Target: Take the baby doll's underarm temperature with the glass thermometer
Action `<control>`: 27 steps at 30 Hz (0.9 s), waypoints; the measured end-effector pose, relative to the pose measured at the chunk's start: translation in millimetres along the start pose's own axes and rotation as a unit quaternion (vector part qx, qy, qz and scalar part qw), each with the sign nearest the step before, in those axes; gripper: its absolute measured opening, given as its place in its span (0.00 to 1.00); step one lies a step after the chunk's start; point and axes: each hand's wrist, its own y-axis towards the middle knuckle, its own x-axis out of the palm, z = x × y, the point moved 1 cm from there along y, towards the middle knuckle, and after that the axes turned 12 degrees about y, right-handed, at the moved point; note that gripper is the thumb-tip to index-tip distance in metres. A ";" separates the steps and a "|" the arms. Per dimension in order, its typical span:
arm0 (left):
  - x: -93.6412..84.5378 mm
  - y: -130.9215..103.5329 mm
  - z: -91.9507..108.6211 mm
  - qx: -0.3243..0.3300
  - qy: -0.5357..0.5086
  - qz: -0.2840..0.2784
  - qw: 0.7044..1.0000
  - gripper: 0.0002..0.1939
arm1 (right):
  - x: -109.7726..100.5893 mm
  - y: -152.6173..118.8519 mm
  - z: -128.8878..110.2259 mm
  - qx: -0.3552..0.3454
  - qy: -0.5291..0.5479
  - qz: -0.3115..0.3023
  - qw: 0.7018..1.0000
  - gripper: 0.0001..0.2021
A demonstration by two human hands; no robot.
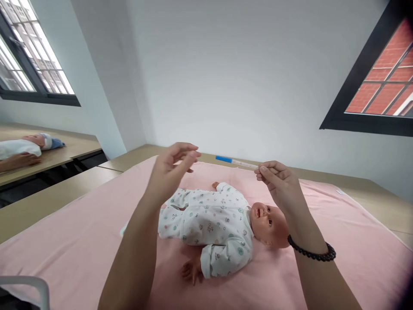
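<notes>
The left hand [176, 170] is raised, fingers loosely curled and free; right of it the doll [209, 219] lies face up, head toward the right edge of the pink sheet [80, 232]; above, a thin blue-tipped stick [237, 162] is pinched by the right hand [278, 177], seen along the sheet's far edge

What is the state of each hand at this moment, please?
Left hand: open, loosely curved, holding nothing.
Right hand: closed, holding the thin blue-ended stick by its other end.
</notes>
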 end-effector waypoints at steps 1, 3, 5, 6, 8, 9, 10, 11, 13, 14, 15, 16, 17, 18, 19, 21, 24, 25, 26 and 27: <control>5.4 -0.4 -1.7 -0.009 0.012 -0.040 0.999 0.16 | 2.7 -1.9 0.9 -0.007 -0.011 -0.004 1.000 0.09; 16.1 -1.4 -4.6 -0.018 0.018 -0.096 0.995 0.17 | 7.8 -5.6 3.0 -0.024 -0.027 -0.012 0.999 0.08; 24.8 -2.6 -6.6 -0.021 0.007 -0.115 0.993 0.15 | 12.2 -8.8 5.1 -0.038 -0.033 -0.015 0.999 0.08; 27.9 -3.1 -7.0 -0.021 -0.004 -0.110 0.994 0.14 | 14.2 -10.1 5.8 -0.045 -0.031 -0.008 0.998 0.09; 31.5 -4.1 -6.7 -0.017 -0.025 -0.086 0.996 0.12 | 18.8 -12.8 6.3 -0.055 -0.018 0.017 0.998 0.11; 32.2 -4.5 -6.0 -0.015 -0.034 -0.070 0.997 0.13 | 21.5 -14.2 6.0 -0.058 -0.008 0.033 0.998 0.12; 32.4 -4.9 -5.1 -0.014 -0.042 -0.055 0.997 0.13 | 24.7 -15.7 5.4 -0.058 0.003 0.050 0.997 0.13; 32.2 -5.2 -4.0 -0.015 -0.051 -0.042 0.998 0.14 | 28.2 -17.3 4.5 -0.056 0.013 0.067 0.996 0.13; 31.6 -5.8 -1.9 -0.023 -0.062 -0.022 0.998 0.15 | 35.9 -20.9 2.3 -0.051 0.037 0.097 0.993 0.13; 31.3 -5.9 -1.3 -0.028 -0.065 -0.013 0.997 0.15 | 39.6 -22.7 1.2 -0.051 0.050 0.108 0.992 0.12; 31.2 -6.0 -0.9 -0.034 -0.065 -0.003 0.997 0.15 | 42.9 -24.6 0.4 -0.054 0.062 0.117 0.990 0.12; 31.3 -6.0 -1.0 -0.038 -0.065 0.008 0.997 0.16 | 45.6 -26.3 -0.1 -0.059 0.070 0.124 0.988 0.11; 31.7 -5.9 -1.3 -0.039 -0.065 0.019 0.997 0.16 | 47.8 -27.9 -0.1 -0.065 0.070 0.130 0.987 0.11; 32.6 -5.9 -1.9 -0.037 -0.066 0.029 0.997 0.16 | 49.3 -29.3 0.4 -0.071 0.066 0.136 0.986 0.11; 33.8 -5.9 -2.7 -0.034 -0.066 0.037 0.997 0.16 | 50.3 -30.4 1.1 -0.076 0.058 0.141 0.985 0.10; 36.9 -6.4 -4.0 -0.029 -0.064 0.059 0.996 0.16 | 51.6 -32.0 3.1 -0.083 0.045 0.144 0.985 0.10; 41.8 -8.7 -3.5 -0.019 -0.061 0.095 0.993 0.16 | 53.5 -33.2 3.2 -0.098 0.050 0.133 0.985 0.09; 42.9 -9.7 -2.5 -0.011 -0.063 0.103 0.993 0.16 | 54.1 -33.3 1.9 -0.103 0.051 0.125 0.986 0.09; 43.6 -10.8 -1.2 -0.001 -0.064 0.106 0.992 0.17 | 54.7 -33.3 0.3 -0.106 0.049 0.113 0.987 0.11; 43.9 -11.9 0.3 0.007 -0.063 0.104 0.993 0.17 | 55.1 -33.2 -1.6 -0.105 0.044 0.096 0.989 0.13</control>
